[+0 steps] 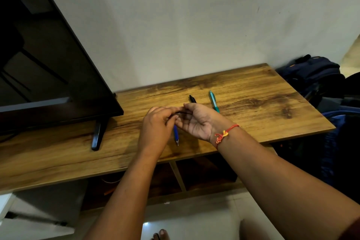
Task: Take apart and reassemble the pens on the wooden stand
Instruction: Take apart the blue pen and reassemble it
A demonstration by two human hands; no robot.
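Both your left hand [155, 122] and right hand [196, 121] grip a thin dark pen part [180, 113] above the desk [253, 107]; the blue pen [176, 135] lies beneath. You seem mid-disassembly; next, pull straight.

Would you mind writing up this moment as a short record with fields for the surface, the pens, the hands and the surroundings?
surface: wooden stand, set against a pale wall
left hand: fingers pinch a thin dark part, too small to identify
right hand: palm up, meets the left hand at that part
blue pen: under the hands, tip toward the camera; resting or held, cannot tell
black pen: lying on the stand behind the hands
teal pen: lying right of the black pen
wrist: red thread on the right wrist
left side: television on the stand
right side: bags beside the stand
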